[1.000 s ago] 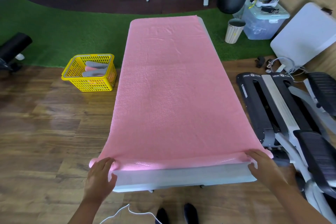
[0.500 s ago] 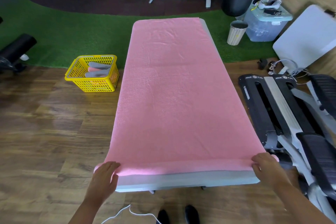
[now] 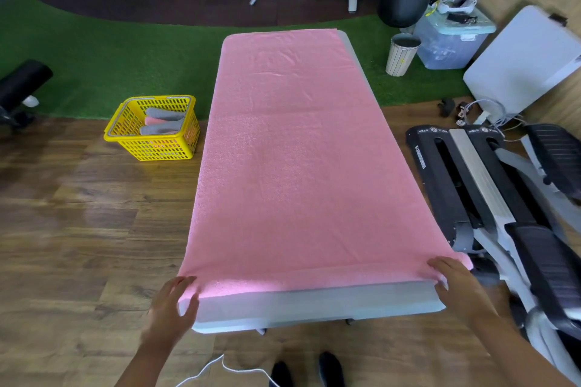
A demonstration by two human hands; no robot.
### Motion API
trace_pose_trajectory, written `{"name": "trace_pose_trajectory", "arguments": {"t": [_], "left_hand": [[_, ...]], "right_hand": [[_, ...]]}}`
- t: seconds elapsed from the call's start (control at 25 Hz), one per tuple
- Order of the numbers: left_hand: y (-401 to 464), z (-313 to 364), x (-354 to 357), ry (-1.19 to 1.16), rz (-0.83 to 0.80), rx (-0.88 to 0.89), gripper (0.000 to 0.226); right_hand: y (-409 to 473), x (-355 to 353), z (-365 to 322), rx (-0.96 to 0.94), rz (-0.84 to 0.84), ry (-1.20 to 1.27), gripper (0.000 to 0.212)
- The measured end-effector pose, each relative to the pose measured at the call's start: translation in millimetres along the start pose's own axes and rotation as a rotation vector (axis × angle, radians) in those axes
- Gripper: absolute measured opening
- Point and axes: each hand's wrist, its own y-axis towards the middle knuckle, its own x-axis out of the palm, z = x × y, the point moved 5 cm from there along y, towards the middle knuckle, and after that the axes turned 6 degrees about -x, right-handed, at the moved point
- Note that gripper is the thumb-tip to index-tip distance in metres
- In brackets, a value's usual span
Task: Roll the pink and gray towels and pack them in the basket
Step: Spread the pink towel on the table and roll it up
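A pink towel (image 3: 292, 160) was spread flat along the grey counter (image 3: 314, 308), its near edge turned over into a thin roll just short of the counter's near end. The left hand (image 3: 171, 308) was laid with fingers spread over the roll's left end and the counter's near-left corner, and the right hand (image 3: 456, 283) was curled loosely over the roll's right end. Left of the counter, on the wooden floor, a yellow basket (image 3: 151, 148) was seen with rolled grey and pink towels (image 3: 162, 122) inside.
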Motion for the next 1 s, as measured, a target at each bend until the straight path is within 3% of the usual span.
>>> {"name": "trace_pose_trajectory", "arguments": {"t": [0.12, 0.28, 0.4, 0.52, 0.64, 0.76, 0.92, 1.0], "left_hand": [[3, -9, 3, 0.095, -0.061, 0.034, 0.039], [-2, -6, -4, 0.224, 0.01, 0.053, 0.038], [-8, -3, -8, 0.316, -0.027, 0.143, 0.037], [-7, 2, -8, 0.364, -0.033, 0.098, 0.04], [-12, 22, -2, 0.342, 0.044, 0.114, 0.04], [-15, 28, 7, 0.305, 0.019, 0.172, 0.034], [-12, 25, 19, 0.309, -0.011, 0.08, 0.035], [-11, 27, 22, 0.308, -0.034, 0.07, 0.045]], "right_hand": [[5, 2, 2, -0.024, 0.001, -0.058, 0.038], [4, -1, 1, -0.102, 0.021, -0.196, 0.018], [3, -8, -3, -0.131, 0.009, -0.245, 0.022], [3, -3, -1, -0.13, 0.027, -0.281, 0.016], [2, 3, 4, -0.046, 0.0, -0.264, 0.033], [-7, 5, -3, -0.125, 0.007, -0.199, 0.037], [-12, -1, -6, -0.079, 0.056, -0.06, 0.045], [-10, -5, -10, -0.085, 0.068, -0.106, 0.047]]}}
